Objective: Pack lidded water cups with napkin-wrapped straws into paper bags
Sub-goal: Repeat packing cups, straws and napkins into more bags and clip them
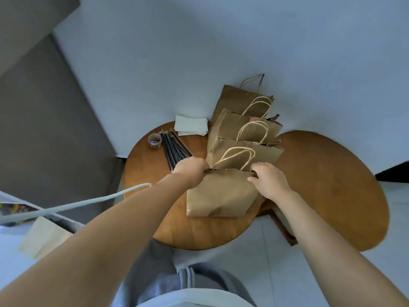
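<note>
A brown paper bag (221, 193) stands at the near side of a round wooden table (155, 187). My left hand (191, 168) grips the left end of its top rim. My right hand (269, 179) pinches the right end of the same rim. A small clip sits on the rim between my hands. Behind it, three more brown paper bags (241, 131) with twine handles stand in a row towards the wall. A bundle of dark straws (174, 149) lies left of the bags. A stack of white napkins (191, 126) lies at the table's far edge. No cups are in view.
A small clear tub of coloured clips (155, 140) sits beside the straws. A second round wooden table (332, 187) adjoins on the right. A white cable (77, 206) runs across from the left. Pale paper (44, 238) lies lower left.
</note>
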A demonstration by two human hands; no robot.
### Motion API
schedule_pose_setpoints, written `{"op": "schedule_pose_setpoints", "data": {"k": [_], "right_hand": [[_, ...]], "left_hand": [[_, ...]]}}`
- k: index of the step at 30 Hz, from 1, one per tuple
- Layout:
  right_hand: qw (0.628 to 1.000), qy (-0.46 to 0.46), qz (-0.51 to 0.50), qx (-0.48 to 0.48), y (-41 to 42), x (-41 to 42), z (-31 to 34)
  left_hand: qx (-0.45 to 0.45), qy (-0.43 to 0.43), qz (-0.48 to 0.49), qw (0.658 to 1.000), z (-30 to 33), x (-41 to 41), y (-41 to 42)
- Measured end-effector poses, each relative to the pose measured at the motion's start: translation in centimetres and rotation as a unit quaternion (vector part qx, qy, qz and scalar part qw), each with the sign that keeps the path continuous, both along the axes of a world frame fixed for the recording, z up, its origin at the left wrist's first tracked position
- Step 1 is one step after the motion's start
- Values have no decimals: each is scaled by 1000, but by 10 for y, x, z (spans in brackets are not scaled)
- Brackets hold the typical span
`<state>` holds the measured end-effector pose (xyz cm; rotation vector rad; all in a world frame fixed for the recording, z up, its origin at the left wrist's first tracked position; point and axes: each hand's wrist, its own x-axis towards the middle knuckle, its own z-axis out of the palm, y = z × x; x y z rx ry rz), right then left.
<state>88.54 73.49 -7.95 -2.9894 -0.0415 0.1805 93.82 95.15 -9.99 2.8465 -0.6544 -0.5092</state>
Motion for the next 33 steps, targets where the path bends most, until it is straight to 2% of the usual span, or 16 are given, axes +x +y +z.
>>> {"op": "schedule_pose_setpoints", "data": {"k": [3,9,13,18,21,26,33], "right_hand": [[999,-16,-44,-17,-20,-3,1],[994,-27,-102,-39,-37,-9,-25],[994,-39,-101,-34,-42,-12,-29],[975,-213,-59,14,-33,-32,-39],[964,-244,-70,73,-19,-48,-43],[972,-191,17,137,30,-79,-50],[973,-68,145,164,153,-129,-61]], "left_hand": [[-24,22,3,999,0,9,-30],[-3,25,8,1000,-12,5,-64],[-18,17,18,1000,-17,0,-68],[-58,-19,36,997,-17,-23,-55],[-75,-16,59,995,-11,-43,-41],[-99,28,101,990,-9,-89,-5],[-42,83,175,980,-19,-166,104]]}}
